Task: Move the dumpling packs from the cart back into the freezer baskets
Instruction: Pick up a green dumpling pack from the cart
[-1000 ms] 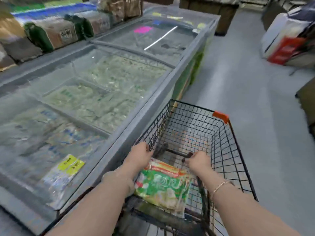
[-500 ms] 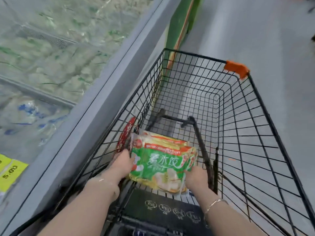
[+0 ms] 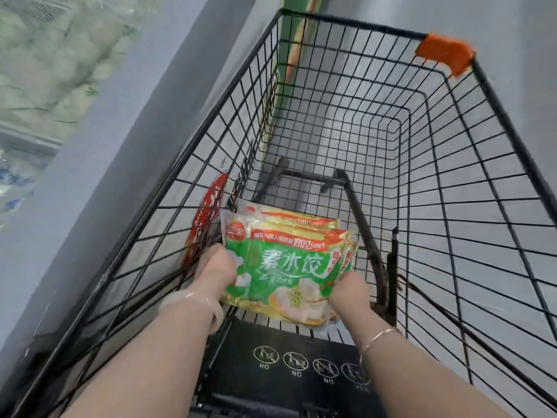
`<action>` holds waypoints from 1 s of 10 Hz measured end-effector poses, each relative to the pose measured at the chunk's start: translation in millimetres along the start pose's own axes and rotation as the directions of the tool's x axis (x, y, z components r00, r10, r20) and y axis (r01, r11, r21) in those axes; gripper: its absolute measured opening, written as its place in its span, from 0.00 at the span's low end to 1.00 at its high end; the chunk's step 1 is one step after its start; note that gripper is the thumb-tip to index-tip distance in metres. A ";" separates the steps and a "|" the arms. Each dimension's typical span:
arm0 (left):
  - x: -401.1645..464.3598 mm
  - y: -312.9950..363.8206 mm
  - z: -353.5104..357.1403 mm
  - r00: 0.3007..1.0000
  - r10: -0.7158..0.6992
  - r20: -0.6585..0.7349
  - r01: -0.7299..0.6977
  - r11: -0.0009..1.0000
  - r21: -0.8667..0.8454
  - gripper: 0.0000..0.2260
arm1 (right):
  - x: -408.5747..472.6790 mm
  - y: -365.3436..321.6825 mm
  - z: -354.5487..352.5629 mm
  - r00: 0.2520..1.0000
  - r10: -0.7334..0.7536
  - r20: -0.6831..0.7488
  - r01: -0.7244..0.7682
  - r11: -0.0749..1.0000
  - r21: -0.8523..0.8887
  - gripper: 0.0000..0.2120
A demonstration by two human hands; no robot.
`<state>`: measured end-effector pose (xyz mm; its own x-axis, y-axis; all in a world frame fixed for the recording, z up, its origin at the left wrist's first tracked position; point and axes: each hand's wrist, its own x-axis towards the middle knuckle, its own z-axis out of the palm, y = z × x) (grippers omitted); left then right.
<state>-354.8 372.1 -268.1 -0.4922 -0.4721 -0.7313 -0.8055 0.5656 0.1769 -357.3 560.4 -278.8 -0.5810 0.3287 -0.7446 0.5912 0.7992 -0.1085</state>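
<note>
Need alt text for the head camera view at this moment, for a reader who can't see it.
Both hands grip a stack of green dumpling packs low inside a black wire cart, the left hand on its left edge and the right hand on its right. A grey freezer stands along the cart's left side.

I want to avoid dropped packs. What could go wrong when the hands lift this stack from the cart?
1. Both hands, left and right, hold only the side edges of the stacked packs; the slick bags may slide apart.
2. The red pack stands against the cart wall beside the stack and could be left behind.
</note>
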 end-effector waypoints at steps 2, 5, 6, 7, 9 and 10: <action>29.0 -9.9 17.8 0.996 0.076 0.048 -0.071 0.991 -0.109 0.11 | 9.9 13.2 -5.4 0.998 0.060 -0.020 -0.059 0.996 0.066 0.11; -6.2 11.2 5.6 0.994 0.101 -0.030 -0.102 0.994 -0.038 0.10 | -15.7 7.7 -38.3 0.983 -0.011 -0.182 0.043 0.984 0.174 0.12; -32.3 26.1 -16.8 0.988 0.141 -0.066 -0.144 0.989 -0.044 0.11 | -33.2 -3.7 -74.0 0.960 -0.083 -0.267 0.124 0.982 0.140 0.13; -65.6 44.9 -52.5 0.968 0.203 -0.146 -0.215 0.974 -0.070 0.11 | -60.2 -17.1 -118.3 0.922 -0.175 -0.346 0.233 0.963 0.133 0.11; -132.7 53.2 -137.4 0.889 0.305 -0.341 -0.363 0.923 -0.123 0.11 | -126.2 -53.3 -190.1 0.799 -0.364 -0.478 0.434 0.900 0.041 0.10; -167.0 37.9 -175.9 0.856 0.253 -0.451 -0.364 0.914 -0.178 0.11 | -165.7 -77.2 -210.0 0.737 -0.438 -0.515 0.515 0.857 0.008 0.06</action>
<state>-361.1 353.5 -23.3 -0.7740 -0.5658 -0.2844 -0.6160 0.5686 0.5452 -424.1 549.9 -8.7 -0.9751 0.1517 -0.1619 0.2123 0.8501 -0.4820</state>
